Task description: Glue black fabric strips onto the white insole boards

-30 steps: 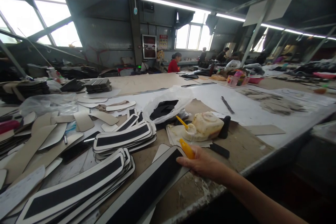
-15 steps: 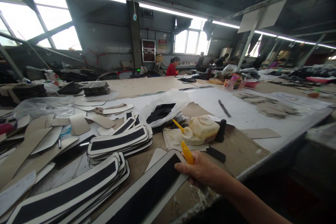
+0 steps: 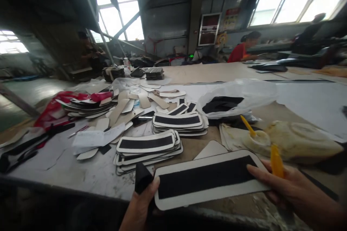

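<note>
A long pale panel with a black strip on its face [image 3: 208,178] is held up over the table's front edge. My left hand [image 3: 143,202] is closed with its thumb at the panel's left end; a curled black piece [image 3: 142,177] is also in it. My right hand [image 3: 295,187] grips the panel's right end, thumb on the face. A yellow-handled tool [image 3: 277,162] sticks up from the same hand, its lower end blurred. Behind the panel lie piled panels [image 3: 148,143] and a second pile [image 3: 179,120], also pale with black strips.
At the right, a stained yellowish plastic container [image 3: 300,137] has another yellow tool [image 3: 247,125] in its opening. A white plastic bag [image 3: 260,92] holds black pieces. Loose pale pieces [image 3: 119,112], papers [image 3: 99,139] and a red bag [image 3: 58,106] lie left. A person in red [image 3: 238,52] sits beyond.
The view has swung left. My left hand has come into view at the panel's left end with the black piece. The panel now lies more level; my right hand keeps its hold.
</note>
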Available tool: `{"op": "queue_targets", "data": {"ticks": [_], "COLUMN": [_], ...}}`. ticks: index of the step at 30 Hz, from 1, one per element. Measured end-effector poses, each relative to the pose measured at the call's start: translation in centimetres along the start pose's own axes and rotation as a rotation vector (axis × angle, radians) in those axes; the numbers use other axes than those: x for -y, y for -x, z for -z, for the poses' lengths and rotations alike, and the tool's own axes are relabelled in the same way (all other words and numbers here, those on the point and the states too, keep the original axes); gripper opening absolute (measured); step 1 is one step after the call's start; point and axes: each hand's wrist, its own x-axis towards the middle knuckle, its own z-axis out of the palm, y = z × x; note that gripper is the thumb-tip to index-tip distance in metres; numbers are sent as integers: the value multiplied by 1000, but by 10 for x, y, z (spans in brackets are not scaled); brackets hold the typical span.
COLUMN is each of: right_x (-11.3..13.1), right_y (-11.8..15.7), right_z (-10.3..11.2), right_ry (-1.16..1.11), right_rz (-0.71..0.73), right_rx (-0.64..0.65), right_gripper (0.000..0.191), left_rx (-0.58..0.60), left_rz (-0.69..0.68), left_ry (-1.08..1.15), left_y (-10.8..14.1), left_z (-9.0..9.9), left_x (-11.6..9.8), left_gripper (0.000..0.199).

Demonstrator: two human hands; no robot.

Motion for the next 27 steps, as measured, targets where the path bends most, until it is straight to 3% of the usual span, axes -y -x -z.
{"op": "queue_targets", "data": {"ticks": [6, 11, 14, 18, 21, 23, 27], "right_x": [-3, -5, -5, -2, 0, 2, 2], "right_y": [-2, -4, -4, -4, -4, -6, -14], "right_z": [-6, -14, -20, -31, -40, -45, -52], "right_ry": [-50, -205, -286, -408, -460, -421, -162], "right_rz": [-69, -65, -83, -59, 0, 71, 158], "right_rx": [11, 103, 151, 203, 241, 261, 154], "right_gripper": [49, 47, 47, 44, 43, 40, 40], "left_rx": [57, 154, 190, 212, 114, 42, 81], "left_rz": [55, 279, 342, 346, 252, 100, 63], "left_ry": [98, 355, 472, 519, 380, 230, 148], "left_y": [-7, -14, -17, -19, -28, -42, -79], "left_z": [10, 21, 22, 26, 38, 47, 59], "left_x": [10, 16, 17, 20, 22, 21, 17], "left_gripper": [35, 34, 33, 32, 34, 32, 53]}}
